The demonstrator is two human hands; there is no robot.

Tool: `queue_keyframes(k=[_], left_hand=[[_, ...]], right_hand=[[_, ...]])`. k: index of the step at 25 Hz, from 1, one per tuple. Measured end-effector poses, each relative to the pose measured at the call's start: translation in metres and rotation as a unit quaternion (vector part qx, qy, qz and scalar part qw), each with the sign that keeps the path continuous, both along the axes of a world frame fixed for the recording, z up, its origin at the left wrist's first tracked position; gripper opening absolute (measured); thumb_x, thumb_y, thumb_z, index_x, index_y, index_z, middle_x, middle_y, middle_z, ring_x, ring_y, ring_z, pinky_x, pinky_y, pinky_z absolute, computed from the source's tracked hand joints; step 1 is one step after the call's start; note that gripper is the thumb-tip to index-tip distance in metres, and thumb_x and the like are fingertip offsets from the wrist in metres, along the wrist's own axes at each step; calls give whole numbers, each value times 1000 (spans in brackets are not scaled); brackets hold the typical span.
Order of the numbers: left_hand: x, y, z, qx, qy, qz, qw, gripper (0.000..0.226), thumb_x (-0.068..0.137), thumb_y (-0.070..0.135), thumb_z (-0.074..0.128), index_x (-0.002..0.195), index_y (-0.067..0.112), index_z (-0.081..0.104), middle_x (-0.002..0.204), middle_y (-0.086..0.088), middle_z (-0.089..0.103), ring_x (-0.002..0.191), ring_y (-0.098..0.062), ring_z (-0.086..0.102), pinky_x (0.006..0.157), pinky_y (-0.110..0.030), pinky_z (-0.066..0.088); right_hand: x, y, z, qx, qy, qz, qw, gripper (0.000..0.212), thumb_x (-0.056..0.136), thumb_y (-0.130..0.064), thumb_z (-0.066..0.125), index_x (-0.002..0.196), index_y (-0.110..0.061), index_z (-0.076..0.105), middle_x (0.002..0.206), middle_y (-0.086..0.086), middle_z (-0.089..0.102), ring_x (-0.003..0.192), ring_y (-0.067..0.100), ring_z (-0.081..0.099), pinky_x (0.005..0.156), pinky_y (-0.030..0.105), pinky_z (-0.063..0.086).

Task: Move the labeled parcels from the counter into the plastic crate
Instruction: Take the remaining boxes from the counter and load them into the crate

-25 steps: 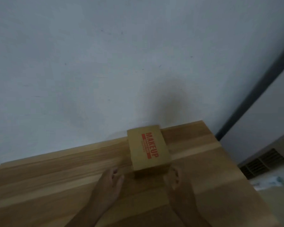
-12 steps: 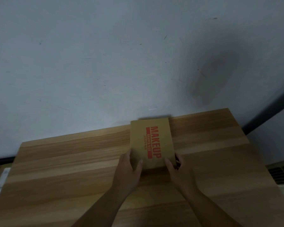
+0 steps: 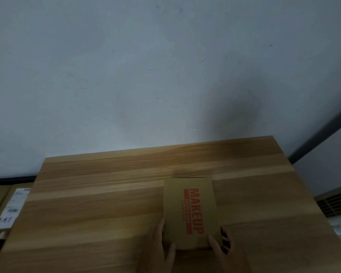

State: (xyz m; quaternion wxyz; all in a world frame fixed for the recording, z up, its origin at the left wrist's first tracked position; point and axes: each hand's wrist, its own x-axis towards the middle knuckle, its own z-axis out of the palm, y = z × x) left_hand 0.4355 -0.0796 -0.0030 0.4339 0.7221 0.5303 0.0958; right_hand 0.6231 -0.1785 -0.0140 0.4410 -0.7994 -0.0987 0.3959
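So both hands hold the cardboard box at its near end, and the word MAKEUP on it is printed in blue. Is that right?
Not quite. In the head view, the word MAKEUP on the cardboard box is printed in red, not blue. The rest is right: the left hand and the right hand hold the box at its near end.

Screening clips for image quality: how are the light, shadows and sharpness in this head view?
Head view: dim, bluish light, no glare. Head view: soft overall, yet the red MAKEUP print on the parcel reads. Head view: a broad shadow darkens the wall at right. Head view: the left hand and right hand gripping the parcel look dark and smeared.
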Motion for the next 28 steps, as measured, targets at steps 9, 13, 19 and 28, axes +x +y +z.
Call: queue_keyframes(k=[9, 13, 19, 28], left_hand=[[-23, 5, -17, 52, 38, -51, 997, 72, 103, 40, 49, 156, 38, 1, 163, 12, 21, 145, -6, 32, 117, -26, 29], [-47, 10, -28, 100, 73, -24, 992, 69, 104, 45, 42, 154, 41, -6, 156, 10, 32, 126, -5, 53, 102, -18, 41], [-95, 35, -24, 83, -10, 59, 995, 38, 100, 23, 58, 133, 41, 54, 140, 5, 50, 118, -11, 59, 97, -23, 45], [-106, 65, 19, -21, -144, 199, 969, 61, 78, 65, 68, 135, 51, 48, 134, 18, 57, 117, -4, 61, 92, -35, 56]], right_hand=[[26, 14, -35, -109, 46, 52, 992, 34, 107, -26, 47, 124, -6, 68, 129, 21, 66, 122, 36, 60, 103, 46, 49], [17, 13, -24, -59, 143, 60, 986, 35, 102, -38, 54, 123, -14, 67, 103, 0, 74, 89, 12, 67, 67, 27, 53], [-17, 42, 5, 47, 152, 139, 977, 60, 69, -58, 85, 115, -22, 68, 108, -7, 78, 100, 11, 74, 84, 35, 61], [-62, 70, 8, 152, 24, 374, 914, 41, 98, -45, 61, 138, -51, 55, 145, -22, 48, 134, -5, 46, 107, 19, 43]])
